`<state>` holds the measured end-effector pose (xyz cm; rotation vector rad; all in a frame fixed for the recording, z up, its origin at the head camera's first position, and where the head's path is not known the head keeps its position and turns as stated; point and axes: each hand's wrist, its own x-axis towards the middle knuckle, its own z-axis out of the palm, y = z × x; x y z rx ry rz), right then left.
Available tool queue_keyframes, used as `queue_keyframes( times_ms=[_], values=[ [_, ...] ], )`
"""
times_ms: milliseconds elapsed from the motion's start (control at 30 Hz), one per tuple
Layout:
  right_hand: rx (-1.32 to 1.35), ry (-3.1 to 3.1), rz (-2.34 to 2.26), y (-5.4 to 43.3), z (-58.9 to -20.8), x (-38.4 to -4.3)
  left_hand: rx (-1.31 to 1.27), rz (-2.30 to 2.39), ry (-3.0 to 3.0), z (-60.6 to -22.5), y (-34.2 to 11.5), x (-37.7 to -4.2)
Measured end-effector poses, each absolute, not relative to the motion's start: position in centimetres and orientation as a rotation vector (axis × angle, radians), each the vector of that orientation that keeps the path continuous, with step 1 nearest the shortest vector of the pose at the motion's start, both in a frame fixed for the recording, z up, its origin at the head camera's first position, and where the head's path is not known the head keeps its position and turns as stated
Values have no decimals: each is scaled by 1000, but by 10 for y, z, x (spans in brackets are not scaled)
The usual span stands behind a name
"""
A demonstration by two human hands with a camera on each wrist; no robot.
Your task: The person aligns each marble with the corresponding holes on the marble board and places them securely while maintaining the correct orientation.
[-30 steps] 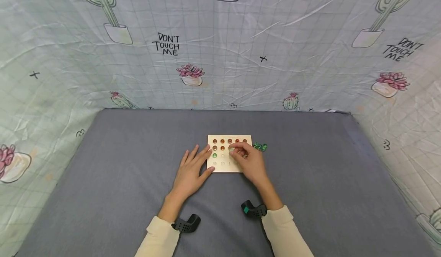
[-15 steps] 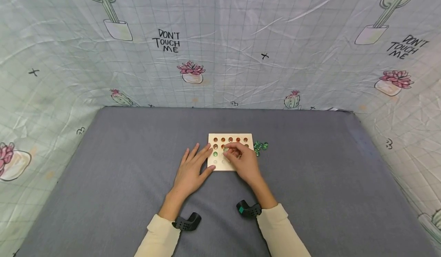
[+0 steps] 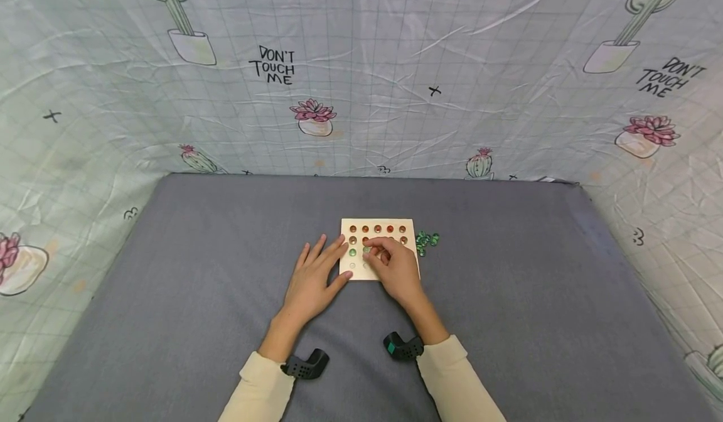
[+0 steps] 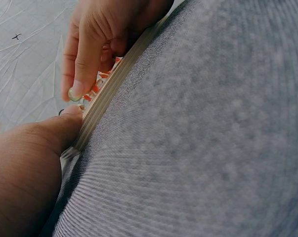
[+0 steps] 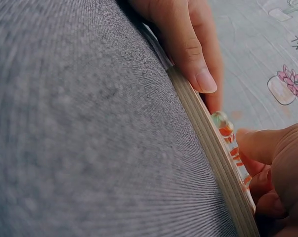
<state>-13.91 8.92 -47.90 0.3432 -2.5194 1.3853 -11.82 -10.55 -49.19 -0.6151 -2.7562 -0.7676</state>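
Note:
A pale wooden board [image 3: 356, 275] with rows of round hollows lies on the grey cloth. Orange-brown glass marbles [image 3: 378, 228] fill its far rows, and a green marble [image 3: 353, 252] sits in the third row at the left. My left hand [image 3: 310, 289] rests with fingers spread along the board's left edge, its thumb at the near corner. Over the third row, my right hand [image 3: 396, 271] pinches another green glass marble [image 4: 74, 94] between thumb and forefinger, just right of the seated green one. That hand covers the board's right middle.
Several loose green marbles [image 3: 425, 242] lie in a cluster on the grey cloth [image 3: 508, 284], against the board's right side. A patterned fabric backdrop [image 3: 367, 70] rises behind and at both sides. Each wrist bears a black camera mount [image 3: 307, 365].
My right hand has moved left across the board with the green marble, uncovering more of the loose cluster. My left hand has stayed on the board's edge.

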Motion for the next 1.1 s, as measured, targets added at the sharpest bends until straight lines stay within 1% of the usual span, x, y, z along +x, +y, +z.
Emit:
queue_keyframes(
  times_ms=[533,1100],
  values=[
    [383,-2558,1172,88,-477,-137,-610,-757,-2773,-490,-105,-118],
    [356,-2597,1154,87,-477,-137,-619,-756,-2761,-489,-105,-118]
  ],
)
